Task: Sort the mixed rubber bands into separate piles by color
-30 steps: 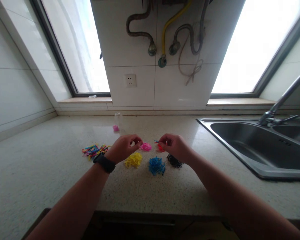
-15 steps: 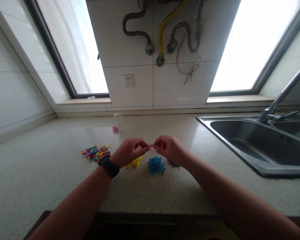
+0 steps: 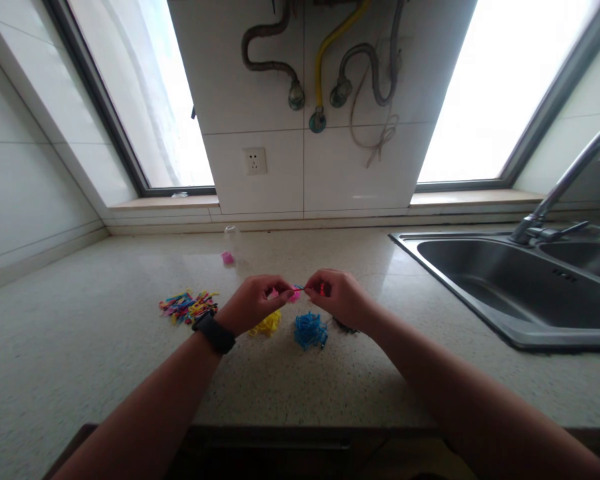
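My left hand (image 3: pixel 255 299), with a black watch on its wrist, and my right hand (image 3: pixel 339 295) meet above the counter with fingertips pinched. Stretched between them is a thin, dark small rubber band (image 3: pixel 299 289). Just behind it lies a pink pile of bands (image 3: pixel 294 296). Red bands (image 3: pixel 323 289) show in part behind my right fingers. A yellow pile (image 3: pixel 269 324) sits below my left hand, a blue pile (image 3: pixel 310 331) nearer me in the middle. A dark pile (image 3: pixel 347 327) is half hidden by my right wrist. Mixed-colour bands (image 3: pixel 187 307) lie left of my watch.
A clear plastic container (image 3: pixel 233 239) stands toward the back of the counter (image 3: pixel 260 393), a pink piece (image 3: pixel 227 258) at its base. On the right is a steel sink (image 3: pixel 480 287) with a faucet (image 3: pixel 535 223). Hoses and a socket (image 3: pixel 255 161) are on the tiled wall.
The fingertips have drawn slightly apart, so more of the held band and the pink pile shows. The whole view has shifted a little.
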A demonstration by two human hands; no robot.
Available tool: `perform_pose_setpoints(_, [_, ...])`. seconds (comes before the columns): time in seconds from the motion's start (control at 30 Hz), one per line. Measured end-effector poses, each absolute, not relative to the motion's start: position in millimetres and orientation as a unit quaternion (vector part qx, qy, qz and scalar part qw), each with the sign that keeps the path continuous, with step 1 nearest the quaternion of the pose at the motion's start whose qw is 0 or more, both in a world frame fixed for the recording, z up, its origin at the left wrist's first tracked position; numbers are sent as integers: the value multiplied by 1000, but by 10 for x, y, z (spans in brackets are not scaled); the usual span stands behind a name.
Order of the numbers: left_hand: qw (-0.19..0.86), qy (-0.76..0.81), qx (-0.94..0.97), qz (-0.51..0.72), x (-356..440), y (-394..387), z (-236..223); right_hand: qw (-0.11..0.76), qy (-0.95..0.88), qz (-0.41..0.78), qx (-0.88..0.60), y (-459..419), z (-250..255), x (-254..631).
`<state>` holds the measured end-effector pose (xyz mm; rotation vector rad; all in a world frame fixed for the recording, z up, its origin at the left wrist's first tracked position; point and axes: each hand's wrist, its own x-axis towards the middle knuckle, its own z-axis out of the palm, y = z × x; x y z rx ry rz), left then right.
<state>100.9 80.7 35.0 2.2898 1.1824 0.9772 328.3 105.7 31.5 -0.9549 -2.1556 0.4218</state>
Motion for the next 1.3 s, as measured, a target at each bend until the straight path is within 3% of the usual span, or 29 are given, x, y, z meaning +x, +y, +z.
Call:
perform_pose_setpoints(0.63, [189, 438, 796, 372, 1017, 793, 367, 407, -805, 219, -371, 1053, 331, 3292])
perform_pose_setpoints(0.97, [188, 447, 788, 380, 1003, 796, 362, 454, -669, 512, -289, 1012, 483, 3344])
perform_pose_setpoints(1.3, [184, 451, 793, 366, 1009, 793, 366, 461, -598, 617, -221, 975, 495, 3374])
